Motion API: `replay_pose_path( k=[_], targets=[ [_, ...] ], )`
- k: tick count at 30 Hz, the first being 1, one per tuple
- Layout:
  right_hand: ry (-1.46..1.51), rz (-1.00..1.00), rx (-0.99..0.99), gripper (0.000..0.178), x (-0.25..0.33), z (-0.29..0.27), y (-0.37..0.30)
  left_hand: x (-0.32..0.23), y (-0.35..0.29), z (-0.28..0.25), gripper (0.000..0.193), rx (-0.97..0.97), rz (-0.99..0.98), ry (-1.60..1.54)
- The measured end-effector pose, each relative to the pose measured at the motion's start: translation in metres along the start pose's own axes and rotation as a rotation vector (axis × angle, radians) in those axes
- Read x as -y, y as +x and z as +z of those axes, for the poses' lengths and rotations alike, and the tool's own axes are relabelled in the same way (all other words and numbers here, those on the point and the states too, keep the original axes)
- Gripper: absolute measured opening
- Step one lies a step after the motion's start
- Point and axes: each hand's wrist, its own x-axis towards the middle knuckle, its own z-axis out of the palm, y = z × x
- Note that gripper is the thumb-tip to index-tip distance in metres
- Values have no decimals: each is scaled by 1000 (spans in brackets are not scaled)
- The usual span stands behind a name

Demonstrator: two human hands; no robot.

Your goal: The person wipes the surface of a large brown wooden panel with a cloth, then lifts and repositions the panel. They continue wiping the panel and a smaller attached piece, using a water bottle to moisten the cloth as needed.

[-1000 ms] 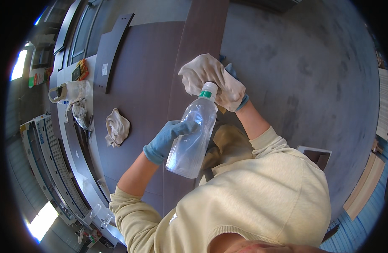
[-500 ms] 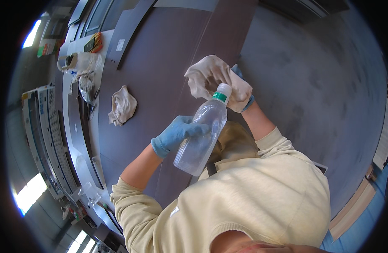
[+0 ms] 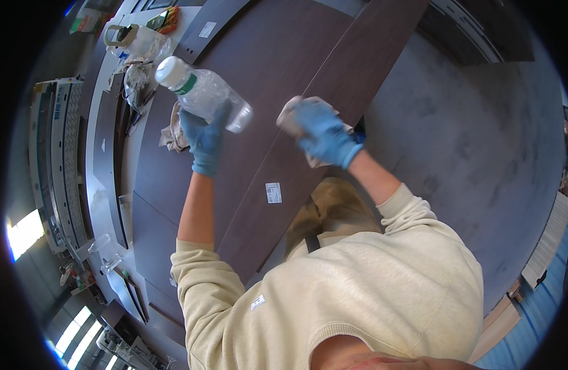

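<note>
My left hand [image 3: 203,139], in a blue glove, grips a clear plastic bottle [image 3: 204,94] with a white cap, tilted with the cap pointing up-left above the dark brown panel [image 3: 278,55]. In its blue glove, my right hand [image 3: 324,132] presses a pale cloth [image 3: 290,117] onto a long dark brown board [image 3: 333,80] lying across the panel. A small white label [image 3: 273,192] sits on that board below my hands.
A second crumpled rag [image 3: 172,132] lies on the panel just left of my left hand. A plastic jug [image 3: 136,40] and small clutter sit at the far left. Grey floor [image 3: 481,154] spreads to the right. Metal rails [image 3: 56,154] run along the left.
The bottle has swung from upright in front of my chest out to the left, now tilted over the panel. My right hand with the cloth has gone down onto the board.
</note>
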Motion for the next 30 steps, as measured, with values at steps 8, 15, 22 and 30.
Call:
replay_pose_path(
  k=[8,15,22,30],
  targets=[
    [-307,-407,-102,61,31,82,-5,117,18,-20,81,-285,148,-47],
    [-622,7,-344,53,-49,10,46,115,-54,-27,104,-315,33,359],
    [-319,-451,-48,60,65,101,4,79,-266,1,70,-286,-294,791],
    [-318,-419,116,79,-37,14,46,106,-285,26,59,-374,-263,1178]
  ],
)
